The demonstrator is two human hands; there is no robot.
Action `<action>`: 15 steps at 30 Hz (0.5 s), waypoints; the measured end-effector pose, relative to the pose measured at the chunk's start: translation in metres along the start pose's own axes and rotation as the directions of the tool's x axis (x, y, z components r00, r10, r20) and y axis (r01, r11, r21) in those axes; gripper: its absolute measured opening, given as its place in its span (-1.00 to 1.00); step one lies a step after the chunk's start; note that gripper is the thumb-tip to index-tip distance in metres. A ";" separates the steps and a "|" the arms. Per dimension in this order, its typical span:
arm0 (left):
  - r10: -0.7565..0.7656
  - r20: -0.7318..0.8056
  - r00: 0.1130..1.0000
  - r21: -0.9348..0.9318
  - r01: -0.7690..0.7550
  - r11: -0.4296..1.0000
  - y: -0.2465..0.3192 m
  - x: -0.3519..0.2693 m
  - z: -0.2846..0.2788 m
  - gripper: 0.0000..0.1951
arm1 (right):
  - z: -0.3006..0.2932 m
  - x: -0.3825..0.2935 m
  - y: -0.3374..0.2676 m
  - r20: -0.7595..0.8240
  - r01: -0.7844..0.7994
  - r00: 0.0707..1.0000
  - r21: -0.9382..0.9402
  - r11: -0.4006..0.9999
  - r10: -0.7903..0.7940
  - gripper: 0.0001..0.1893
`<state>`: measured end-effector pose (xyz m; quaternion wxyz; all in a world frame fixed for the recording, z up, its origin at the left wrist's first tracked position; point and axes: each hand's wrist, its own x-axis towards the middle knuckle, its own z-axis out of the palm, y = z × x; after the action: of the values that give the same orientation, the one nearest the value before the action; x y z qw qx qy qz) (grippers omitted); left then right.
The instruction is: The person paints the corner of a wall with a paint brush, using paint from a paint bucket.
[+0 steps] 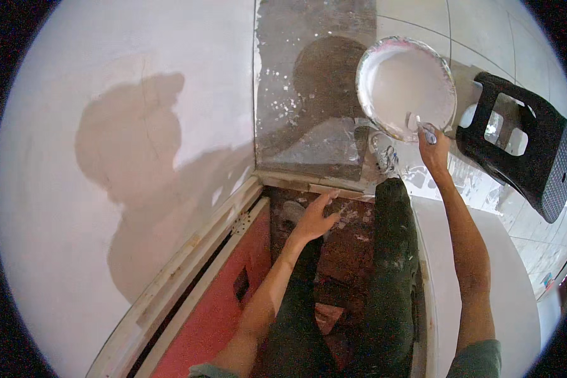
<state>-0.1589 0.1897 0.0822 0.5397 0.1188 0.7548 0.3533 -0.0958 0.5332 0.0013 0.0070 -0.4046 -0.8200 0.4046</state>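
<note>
My right hand (435,150) grips the handle of a small paint tool (428,134), probably a brush, at the near rim of a round bucket (364,101). Pale, off-white paint (408,80) covers the inside of the bucket, and the tool's lower end reaches into it. The tool's head is mostly hidden. My left hand (314,220) hangs in the doorway with its fingers apart and holds nothing. It is nearest to the wooden sill (288,182), but I cannot tell whether the fingertips touch it.
A black plastic stool (493,141) lies right of the bucket on pale floor tiles (416,14). Paint-spattered grey sheeting (276,52) borders the white wall (212,61). To the left are a wooden door frame (179,264) and a red door panel (212,316). My paint-marked shoe (386,158) is below the bucket.
</note>
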 end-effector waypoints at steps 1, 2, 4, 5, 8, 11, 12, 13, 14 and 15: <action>-0.058 0.019 0.998 0.013 0.058 0.998 0.001 -0.001 0.003 -0.35 | -0.001 0.000 0.000 -0.038 0.006 0.999 0.048 0.999 -0.004 -0.77; -0.024 0.004 1.000 0.020 0.023 1.000 0.002 -0.001 0.006 -0.35 | 0.000 0.000 0.001 -0.114 0.078 0.991 0.119 0.990 -0.064 -0.79; 0.016 0.088 0.996 -0.054 -0.012 0.998 0.002 0.002 0.010 -0.40 | 0.002 -0.002 0.003 -0.147 0.127 0.982 0.081 0.989 -0.114 -0.80; 0.024 0.074 0.997 -0.048 -0.021 0.999 0.001 0.003 0.012 -0.40 | 0.004 -0.004 0.005 -0.161 0.095 0.983 0.030 0.995 -0.089 -0.81; -0.060 0.093 0.994 -0.118 0.071 0.990 -0.009 0.004 0.021 -0.41 | 0.005 -0.007 0.011 -0.136 0.186 0.974 0.022 0.982 -0.181 -0.82; 0.111 0.026 0.993 -0.046 -0.110 0.993 -0.028 -0.001 0.032 -0.43 | 0.005 -0.012 0.017 -0.081 0.139 0.988 0.043 0.989 -0.135 -0.81; 0.014 0.033 0.999 -0.019 -0.014 1.000 -0.035 -0.004 0.035 -0.43 | 0.004 -0.013 0.019 -0.102 0.145 0.983 -0.049 0.988 -0.150 -0.81; -0.083 0.055 0.995 0.017 0.082 0.996 -0.042 -0.006 0.037 -0.42 | 0.005 -0.014 0.021 -0.144 0.083 0.984 -0.138 0.987 -0.103 -0.80; -0.065 0.026 0.998 0.016 0.065 0.998 -0.048 -0.008 0.037 -0.42 | 0.005 -0.015 0.024 -0.136 0.105 0.985 -0.029 0.994 -0.108 -0.77; -0.043 0.057 0.997 -0.026 0.045 0.999 -0.055 -0.011 0.037 -0.43 | 0.008 -0.016 0.026 -0.123 0.102 0.987 -0.039 0.994 -0.106 -0.77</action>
<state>-0.1107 0.1589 0.0475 0.5700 0.1045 0.7369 0.3481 -0.0704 0.5261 -0.0169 0.0727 -0.3858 -0.8446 0.3640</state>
